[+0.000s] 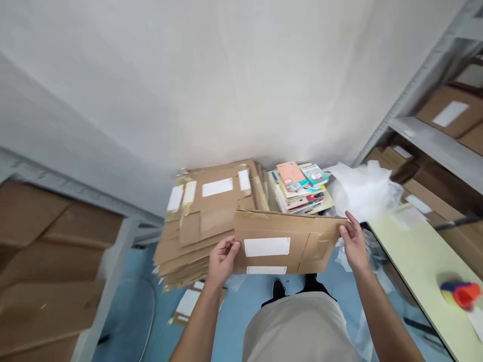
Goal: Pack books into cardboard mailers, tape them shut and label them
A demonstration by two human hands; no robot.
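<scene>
While gripped flat, brown cardboard box [287,243], left hand [222,261], right hand [354,244], white labels.

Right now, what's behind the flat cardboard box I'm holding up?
Behind the flat box, held by the left hand and right hand, a pile of flattened cartons, a stack of books and white packing material show. The books' base and part of the pile are covered.

I hold both arms out ahead of me, bare to the elbow. My left hand [223,259] is closed in a pinch, its fingers curled and its thumb pointing inward. My right hand [354,244], slightly higher and well apart, grips likewise with its thumb forward. My left forearm [196,322] and right forearm [381,317] angle inward from below.
</scene>
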